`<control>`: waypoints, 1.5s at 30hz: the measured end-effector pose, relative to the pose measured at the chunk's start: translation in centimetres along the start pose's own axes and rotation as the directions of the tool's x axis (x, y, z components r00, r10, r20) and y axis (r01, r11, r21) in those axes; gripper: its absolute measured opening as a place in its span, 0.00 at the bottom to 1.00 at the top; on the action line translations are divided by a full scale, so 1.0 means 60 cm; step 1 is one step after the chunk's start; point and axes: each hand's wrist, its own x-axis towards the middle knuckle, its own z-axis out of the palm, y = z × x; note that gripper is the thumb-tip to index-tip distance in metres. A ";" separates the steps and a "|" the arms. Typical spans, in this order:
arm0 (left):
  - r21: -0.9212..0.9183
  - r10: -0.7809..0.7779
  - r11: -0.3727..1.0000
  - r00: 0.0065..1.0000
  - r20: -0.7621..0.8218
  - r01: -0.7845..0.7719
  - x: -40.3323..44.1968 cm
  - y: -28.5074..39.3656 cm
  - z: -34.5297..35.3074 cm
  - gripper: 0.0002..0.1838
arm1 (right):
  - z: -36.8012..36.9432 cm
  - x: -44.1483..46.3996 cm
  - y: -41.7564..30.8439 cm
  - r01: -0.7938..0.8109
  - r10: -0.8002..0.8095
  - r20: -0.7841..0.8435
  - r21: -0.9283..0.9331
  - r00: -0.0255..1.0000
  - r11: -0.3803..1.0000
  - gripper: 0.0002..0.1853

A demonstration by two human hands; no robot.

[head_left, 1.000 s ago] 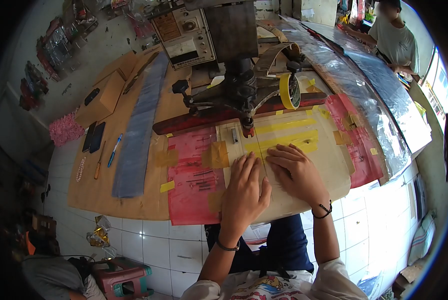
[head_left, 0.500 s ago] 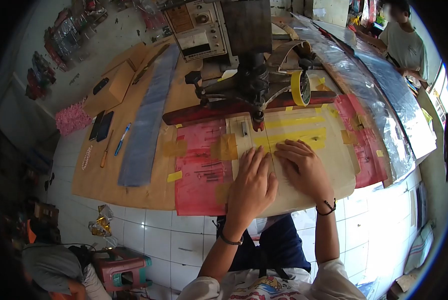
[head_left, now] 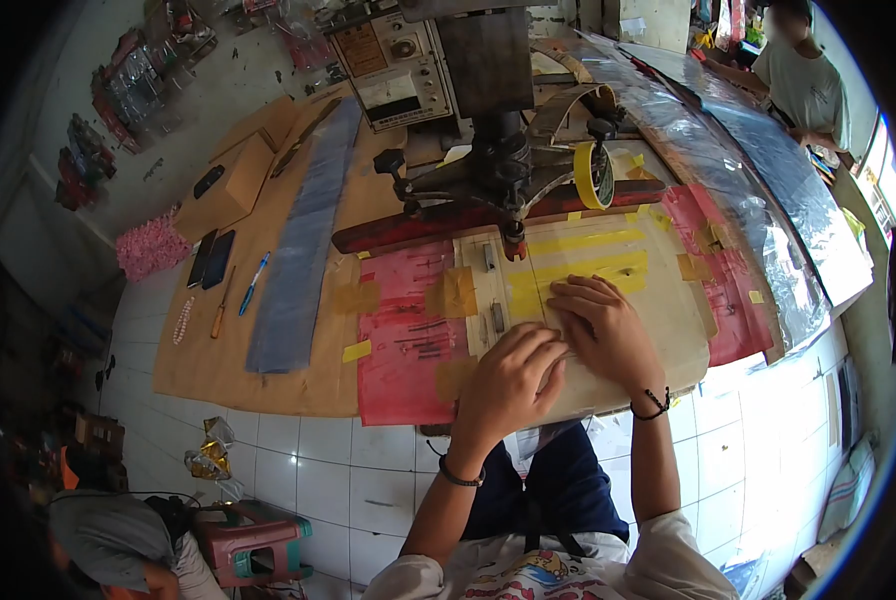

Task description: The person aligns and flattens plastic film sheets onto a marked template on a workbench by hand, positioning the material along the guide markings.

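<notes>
My left hand [head_left: 518, 375] is over the front part of a tan board [head_left: 668, 350], its fingers curled in and its fingertips close to my other hand. Anything it pinches is hidden. My right hand [head_left: 605, 330] lies on the board with its fingers stretched out, pointing toward the yellow tape strips [head_left: 588, 242]. Two small metal pieces, a far one [head_left: 489, 257] and a near one [head_left: 498, 318], sit on the board left of a thin dark line. Above the far side hangs a machine's press head [head_left: 513, 180] with a long red bar [head_left: 378, 232].
Red taped sheets [head_left: 408, 340] flank the board. Leftward lie a translucent blue strip [head_left: 303, 240], a blue pen [head_left: 254, 284], a screwdriver [head_left: 223, 303], phones [head_left: 218, 258] and a cardboard box [head_left: 233, 185]. One person [head_left: 808, 90] stands back right; another [head_left: 108, 540] is low at left.
My left hand has drawn back toward me and curled its fingers, uncovering the near metal piece. My right hand has stayed nearly in place. The view has shifted slightly.
</notes>
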 end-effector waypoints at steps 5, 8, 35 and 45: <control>-0.064 0.097 0.994 0.995 0.038 -0.094 -0.022 0.006 -0.008 0.07 | -0.010 -0.007 -0.004 -0.018 0.019 -0.011 0.020 1.000 1.000 0.12; 0.030 0.138 0.990 0.990 0.000 -0.138 -0.053 0.015 0.011 0.07 | -0.015 -0.037 -0.017 -0.011 0.011 -0.041 -0.008 0.999 1.000 0.11; 0.102 -0.179 0.980 0.982 0.058 0.172 -0.198 0.066 0.101 0.15 | -0.006 -0.092 -0.052 -0.086 0.050 -0.187 -0.188 0.981 0.978 0.07; 0.075 -0.147 0.986 0.989 -0.005 0.147 -0.190 0.070 0.097 0.13 | -0.007 -0.092 -0.051 -0.078 0.042 -0.192 -0.182 0.980 0.980 0.07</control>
